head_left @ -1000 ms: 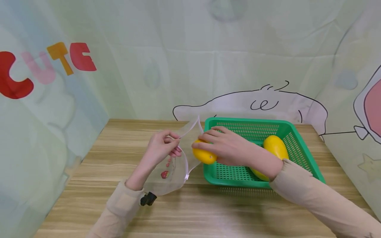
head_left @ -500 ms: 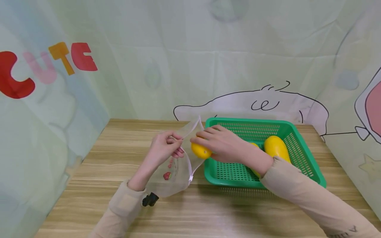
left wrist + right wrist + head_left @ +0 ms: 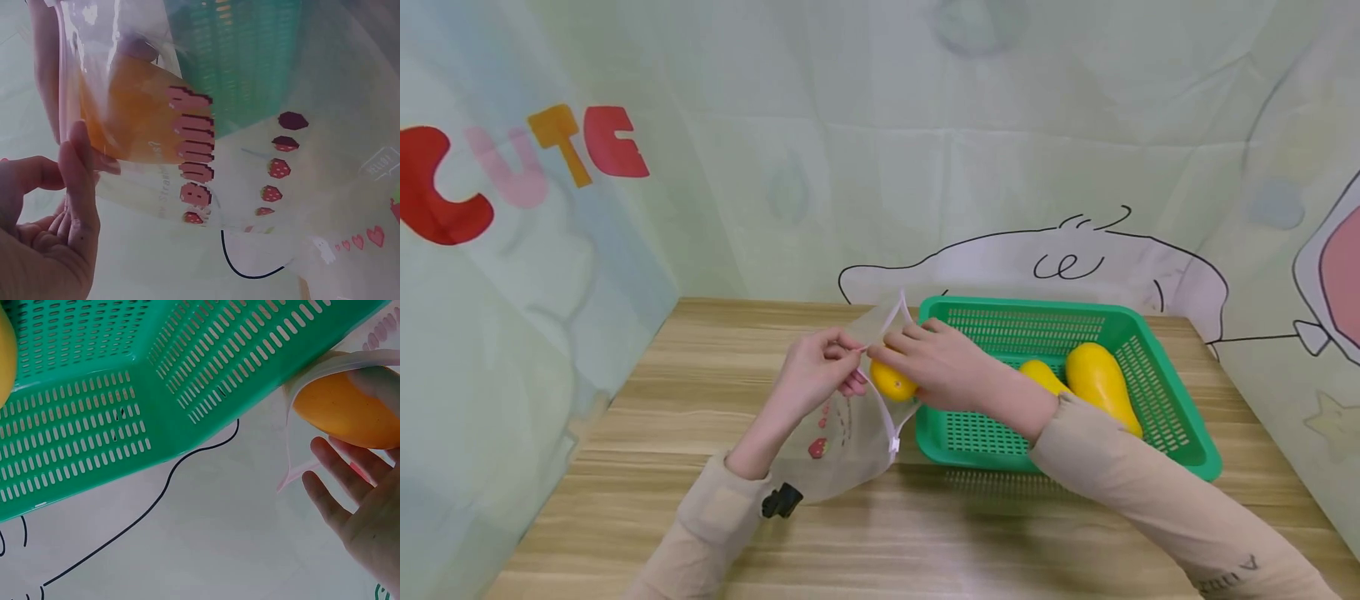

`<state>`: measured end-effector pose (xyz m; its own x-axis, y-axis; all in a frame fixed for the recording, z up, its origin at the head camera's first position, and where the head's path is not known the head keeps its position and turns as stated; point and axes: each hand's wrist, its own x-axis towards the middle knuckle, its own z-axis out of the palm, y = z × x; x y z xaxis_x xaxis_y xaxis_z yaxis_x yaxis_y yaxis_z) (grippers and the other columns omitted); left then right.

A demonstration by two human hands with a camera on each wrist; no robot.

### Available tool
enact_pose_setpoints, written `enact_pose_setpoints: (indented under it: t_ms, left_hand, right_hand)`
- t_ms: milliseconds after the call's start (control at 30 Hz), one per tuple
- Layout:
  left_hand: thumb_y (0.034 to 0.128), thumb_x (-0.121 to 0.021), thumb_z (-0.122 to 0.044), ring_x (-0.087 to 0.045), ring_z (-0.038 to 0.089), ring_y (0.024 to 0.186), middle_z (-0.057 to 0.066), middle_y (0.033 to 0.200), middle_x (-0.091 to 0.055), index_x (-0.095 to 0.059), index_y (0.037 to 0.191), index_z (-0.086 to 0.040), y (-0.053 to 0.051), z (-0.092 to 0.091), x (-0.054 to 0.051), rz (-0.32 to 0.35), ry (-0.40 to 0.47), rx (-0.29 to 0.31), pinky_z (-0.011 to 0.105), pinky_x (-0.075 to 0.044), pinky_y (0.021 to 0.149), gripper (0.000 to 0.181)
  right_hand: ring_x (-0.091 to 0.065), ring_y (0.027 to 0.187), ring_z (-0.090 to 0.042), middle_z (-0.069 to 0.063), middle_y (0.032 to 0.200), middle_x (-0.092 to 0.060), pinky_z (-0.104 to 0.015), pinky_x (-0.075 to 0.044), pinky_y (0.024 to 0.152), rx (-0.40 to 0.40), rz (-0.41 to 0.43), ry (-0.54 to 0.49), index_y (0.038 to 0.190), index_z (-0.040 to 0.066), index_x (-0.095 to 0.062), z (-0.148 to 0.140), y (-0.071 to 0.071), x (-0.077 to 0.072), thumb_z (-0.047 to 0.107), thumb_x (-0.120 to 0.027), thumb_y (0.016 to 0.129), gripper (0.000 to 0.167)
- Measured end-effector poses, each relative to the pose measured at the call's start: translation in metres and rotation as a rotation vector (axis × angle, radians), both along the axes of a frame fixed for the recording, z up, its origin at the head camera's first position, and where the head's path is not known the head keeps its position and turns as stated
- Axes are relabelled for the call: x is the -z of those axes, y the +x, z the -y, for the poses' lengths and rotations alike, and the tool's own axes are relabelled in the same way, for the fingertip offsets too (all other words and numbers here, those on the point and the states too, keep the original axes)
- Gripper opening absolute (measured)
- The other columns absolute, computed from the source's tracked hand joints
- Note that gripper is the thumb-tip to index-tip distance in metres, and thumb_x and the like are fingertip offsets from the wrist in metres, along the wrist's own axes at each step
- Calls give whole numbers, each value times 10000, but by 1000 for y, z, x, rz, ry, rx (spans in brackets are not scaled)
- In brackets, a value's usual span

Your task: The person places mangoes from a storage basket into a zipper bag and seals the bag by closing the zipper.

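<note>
Far to the left of the left fingers, the letters CUTE (image 3: 561,137) are printed on a pale backdrop (image 3: 737,183). The wooden worktop (image 3: 655,400) spreads under both hands, and its bare part lies left of the left fingers. Nearer to the person than these fingers, a small black object (image 3: 781,500) is at the left sleeve (image 3: 715,508).

The left hand (image 3: 816,371) pinches the edge of a see-through bag (image 3: 857,458) between thumb and forefinger. The bag hangs below and around these fingertips, with printed strawberries and pink letters; its white slider (image 3: 894,446) is lower, to their right. Just right of the left fingers is a yellow fruit (image 3: 892,382), at the spread mouth of the bag. The left wrist view shows it through the film; how deep it is inside, I cannot tell.

The right hand (image 3: 958,371) holds this fruit, with fingers curved over it from above; in the right wrist view, two fingertips are a little apart from its surface. Right of these fingers stands a green basket (image 3: 973,461). In it, well apart from the fingers, two more yellow fruits (image 3: 1101,383) lie side by side, partly behind the right sleeve (image 3: 1120,467).
</note>
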<state>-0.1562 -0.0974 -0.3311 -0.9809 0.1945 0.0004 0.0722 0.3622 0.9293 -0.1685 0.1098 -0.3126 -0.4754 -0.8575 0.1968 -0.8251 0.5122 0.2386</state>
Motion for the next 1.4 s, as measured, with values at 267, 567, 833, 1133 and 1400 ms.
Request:
enact_pose_setpoints:
  t_ms: [267,567,833,1133,1400]
  left_hand:
    - [928,-590,-70,-667,148,554,154,739,-714,-627,997,32,0,-3,-2,-6,35,-22,252,-587,543,129]
    - [921,-581,-29,-650,123,536,152,716,-699,-617,995,72,0,-6,-3,-47,88,-1,228,-575,524,130]
    - [921,-563,-9,-650,125,551,141,725,-697,-609,1018,76,0,-3,-4,-46,93,-7,231,-577,535,137]
    - [914,-572,1,-653,122,546,124,715,-692,-603,1026,77,0,2,-7,-63,128,-17,243,-583,531,138]
    - [916,-571,6,-654,121,550,106,713,-691,-611,1026,69,-1,6,-9,-71,130,-40,244,-585,534,133]
  right_hand:
    - [-576,901,-175,32,1056,-610,-274,-479,692,12,1,23,1283,186,-512,6,0,2,107,-725,778,554]
    - [-570,891,-179,23,1027,-620,-291,-504,729,46,16,88,1203,191,-571,1,1,4,235,-797,755,505]
    - [-578,990,-179,24,1102,-629,-324,-515,840,64,40,109,1180,185,-614,-6,0,3,314,-812,742,497]
    - [-598,1008,-194,15,1131,-648,-342,-528,865,9,-6,25,1151,165,-649,-19,2,-5,329,-775,794,412]
    - [-597,971,-200,16,1072,-663,-365,-535,868,21,-22,-53,1113,139,-666,-44,-3,-20,266,-725,846,302]
